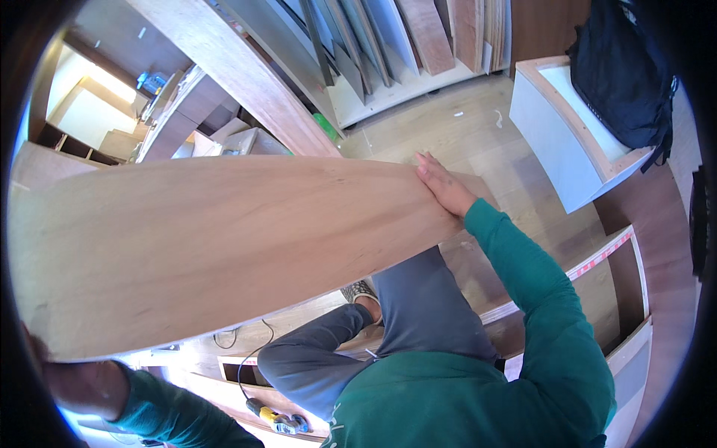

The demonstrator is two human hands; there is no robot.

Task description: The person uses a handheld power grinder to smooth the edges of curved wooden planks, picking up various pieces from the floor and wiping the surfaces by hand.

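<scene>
Looks like a woodworking shop tbh: big wooden board (224,246), upright panels (426,37), corded power tool (267,414), open wooden frame (629,280).

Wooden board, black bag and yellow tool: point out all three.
Wooden board (231,243), head view: the middle of its broad, bare face.
Black bag (624,86), head view: the middle of its dark side.
Yellow tool (268,414), head view: the yellow part of its body.
</scene>
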